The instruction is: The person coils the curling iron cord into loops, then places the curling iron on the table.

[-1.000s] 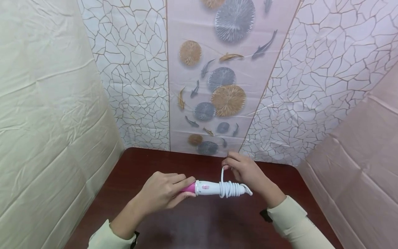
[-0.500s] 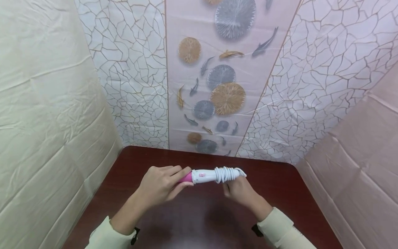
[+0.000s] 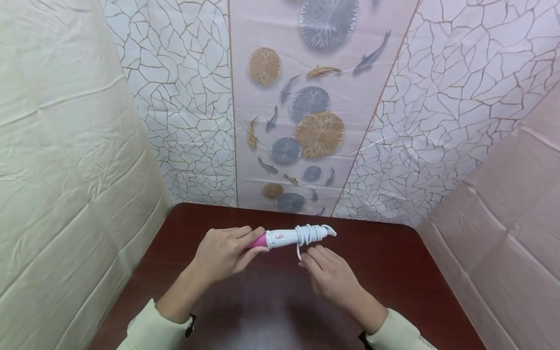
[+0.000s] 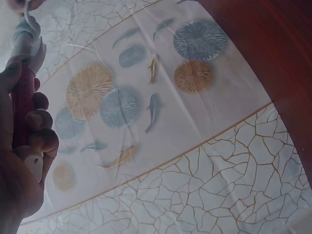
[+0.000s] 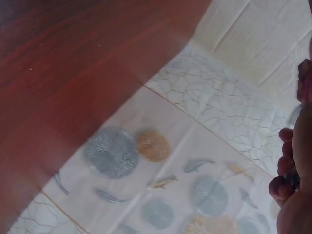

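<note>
My left hand (image 3: 224, 253) grips the pink barrel of a pink-and-white hair styling iron (image 3: 284, 237), held level above the table. Its white handle, with a small pink switch, points right. Several turns of white cord (image 3: 308, 234) wrap the handle near its end, where a short loop sticks out. Below the handle, my right hand (image 3: 330, 273) pinches the cord's free length, which hangs from the leftmost turn. In the left wrist view, fingers curl round the pink barrel (image 4: 23, 109), and a white end cap (image 4: 32, 163) shows under them. The right wrist view shows only curled fingers (image 5: 285, 163) at its edge.
A dark red-brown table (image 3: 262, 301) lies beneath both hands. Behind it hangs a patterned cloth (image 3: 315, 146) with fish and round motifs. Plain pale cloth walls stand at the left (image 3: 78, 170) and right (image 3: 494, 233).
My right hand has carried the cord from above the handle, round behind it, to below on the near side. The iron has risen slightly in view, its right end tilting upward.
</note>
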The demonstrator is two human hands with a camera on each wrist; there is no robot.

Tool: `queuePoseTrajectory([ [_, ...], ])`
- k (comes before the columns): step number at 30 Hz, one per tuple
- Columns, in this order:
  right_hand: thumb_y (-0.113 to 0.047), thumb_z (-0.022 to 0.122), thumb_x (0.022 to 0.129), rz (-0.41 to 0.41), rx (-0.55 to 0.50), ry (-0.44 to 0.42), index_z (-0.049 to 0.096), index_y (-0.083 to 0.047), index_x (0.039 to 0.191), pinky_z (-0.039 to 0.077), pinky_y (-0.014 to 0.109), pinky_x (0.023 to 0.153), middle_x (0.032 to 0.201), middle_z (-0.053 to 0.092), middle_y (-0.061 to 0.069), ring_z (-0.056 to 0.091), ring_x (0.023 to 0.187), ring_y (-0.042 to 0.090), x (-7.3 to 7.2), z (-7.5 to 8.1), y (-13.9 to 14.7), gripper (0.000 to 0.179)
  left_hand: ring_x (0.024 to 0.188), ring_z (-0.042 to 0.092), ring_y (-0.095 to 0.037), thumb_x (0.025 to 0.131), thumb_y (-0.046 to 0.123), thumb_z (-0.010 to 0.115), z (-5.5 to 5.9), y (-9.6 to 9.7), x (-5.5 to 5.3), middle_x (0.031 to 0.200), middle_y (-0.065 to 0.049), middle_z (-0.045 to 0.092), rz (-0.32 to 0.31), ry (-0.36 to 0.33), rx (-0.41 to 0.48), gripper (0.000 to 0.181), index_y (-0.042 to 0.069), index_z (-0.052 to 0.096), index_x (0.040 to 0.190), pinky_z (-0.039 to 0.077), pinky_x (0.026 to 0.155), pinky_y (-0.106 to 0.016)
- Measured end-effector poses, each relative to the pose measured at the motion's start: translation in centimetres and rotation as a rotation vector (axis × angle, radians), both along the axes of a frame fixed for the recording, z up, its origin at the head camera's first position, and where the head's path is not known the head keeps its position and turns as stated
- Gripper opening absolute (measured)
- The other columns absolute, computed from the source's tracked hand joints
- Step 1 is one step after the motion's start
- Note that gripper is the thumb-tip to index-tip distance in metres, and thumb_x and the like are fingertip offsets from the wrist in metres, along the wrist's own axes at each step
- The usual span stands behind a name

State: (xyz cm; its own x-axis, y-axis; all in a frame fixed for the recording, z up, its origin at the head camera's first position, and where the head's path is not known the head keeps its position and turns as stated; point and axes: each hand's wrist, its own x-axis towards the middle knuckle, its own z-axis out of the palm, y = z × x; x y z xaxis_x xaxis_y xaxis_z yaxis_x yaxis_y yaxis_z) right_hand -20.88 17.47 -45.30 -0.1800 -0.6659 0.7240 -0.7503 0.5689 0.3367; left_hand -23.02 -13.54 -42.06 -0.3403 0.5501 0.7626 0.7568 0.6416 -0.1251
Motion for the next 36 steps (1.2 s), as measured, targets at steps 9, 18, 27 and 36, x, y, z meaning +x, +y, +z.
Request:
queuePoseTrajectory([
  [9, -0.01, 0.053, 0.115, 0.066, -0.011, 0.108, 0.076, 0.005, 0.101, 0.049, 0.033, 0.065, 0.089, 0.07, 0.009, 0.059, 0.073, 0.025, 0.4, 2.9, -0.4, 0.031, 0.056, 0.051, -0.007, 0.104, 0.053, 0.072, -0.5, 0.1, -0.1, 0.079, 0.009, 0.065, 0.022, -0.028, -0.036, 0.038, 0.02, 0.079, 0.123, 0.04, 0.047, -0.025],
  [18, -0.016, 0.06, 0.115, 0.088, 0.023, 0.122, 0.079, 0.001, 0.101, 0.055, 0.037, 0.073, 0.091, 0.074, 0.009, 0.065, 0.081, 0.027, -0.3, 3.6, -0.2, 0.029, 0.055, 0.049, -0.006, 0.1, 0.052, 0.079, -1.3, 0.5, -0.1, 0.078, 0.011, 0.065, 0.03, -0.051, -0.088, 0.038, 0.022, 0.079, 0.121, 0.039, 0.048, -0.023],
  [27, -0.026, 0.07, 0.111, 0.13, -0.05, -0.059, 0.079, -0.003, 0.099, 0.05, 0.034, 0.07, 0.096, 0.072, 0.007, 0.065, 0.082, 0.022, -1.0, 4.1, 0.1, 0.027, 0.056, 0.05, -0.005, 0.1, 0.054, 0.078, -2.2, 1.3, 0.5, 0.078, 0.011, 0.064, 0.005, -0.033, -0.152, 0.039, 0.021, 0.078, 0.121, 0.038, 0.047, -0.023],
  [36, -0.011, 0.094, 0.087, 0.101, -0.014, -0.5, 0.082, -0.011, 0.105, 0.062, 0.03, 0.082, 0.105, 0.079, 0.0, 0.073, 0.096, 0.014, -1.6, 2.7, 1.3, 0.021, 0.059, 0.059, -0.008, 0.111, 0.054, 0.061, -4.2, 1.7, 0.2, 0.082, 0.01, 0.064, -0.044, 0.119, -0.225, 0.04, 0.019, 0.078, 0.119, 0.044, 0.045, -0.024],
])
